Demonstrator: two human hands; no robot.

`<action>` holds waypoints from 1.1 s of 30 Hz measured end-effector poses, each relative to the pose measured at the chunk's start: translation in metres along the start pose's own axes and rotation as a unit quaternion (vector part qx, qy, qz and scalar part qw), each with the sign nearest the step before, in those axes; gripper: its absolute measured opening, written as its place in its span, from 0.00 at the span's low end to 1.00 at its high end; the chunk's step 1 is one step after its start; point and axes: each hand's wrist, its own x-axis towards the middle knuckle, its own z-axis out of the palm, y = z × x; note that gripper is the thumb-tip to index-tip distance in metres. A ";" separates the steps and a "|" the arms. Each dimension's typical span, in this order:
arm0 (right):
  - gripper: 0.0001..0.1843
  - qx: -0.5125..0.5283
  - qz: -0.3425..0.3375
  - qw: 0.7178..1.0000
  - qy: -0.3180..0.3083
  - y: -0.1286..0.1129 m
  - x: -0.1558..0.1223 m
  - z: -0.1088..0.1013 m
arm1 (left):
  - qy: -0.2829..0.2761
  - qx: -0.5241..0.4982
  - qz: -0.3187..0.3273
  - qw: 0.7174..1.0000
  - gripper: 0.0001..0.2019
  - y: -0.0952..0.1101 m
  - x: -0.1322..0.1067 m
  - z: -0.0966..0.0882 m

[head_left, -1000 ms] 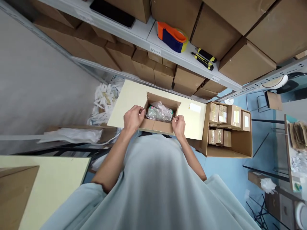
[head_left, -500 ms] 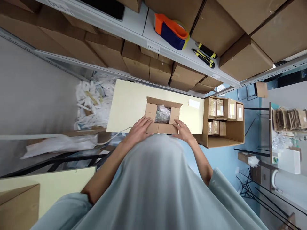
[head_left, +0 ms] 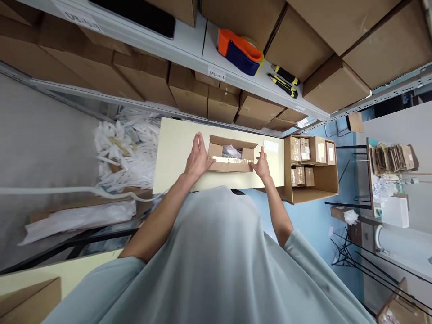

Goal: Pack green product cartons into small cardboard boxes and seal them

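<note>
A small cardboard box (head_left: 232, 167) sits on the cream tabletop in front of me. Its near flap is folded inward, with a shiny strip of tape along it, while the far flap stands up. Through the gap shows a clear-plastic-wrapped item (head_left: 231, 151), its kind hidden. My left hand (head_left: 198, 158) is at the box's left side, fingers stretched out and thumb on the near flap's corner. At the right end, my right hand (head_left: 261, 165) has its thumb against the flap and its fingers extended beside the box.
A large open carton (head_left: 312, 195) with several small taped boxes stands at the right. White paper scraps (head_left: 126, 148) lie at the left. On the shelf above are an orange-and-blue tape dispenser (head_left: 240, 51) and yellow-black utility knives (head_left: 285, 81). A white label (head_left: 271, 146) lies on the tabletop.
The near flap has swung up and inward, covering part of the opening. Both hands have moved forward along the box's sides, and the box sits slightly farther from me.
</note>
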 end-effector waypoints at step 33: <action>0.18 -0.016 -0.142 0.989 0.023 0.037 -0.004 0.037 | 0.086 -0.022 -0.059 0.994 0.04 -0.014 -0.044 0.039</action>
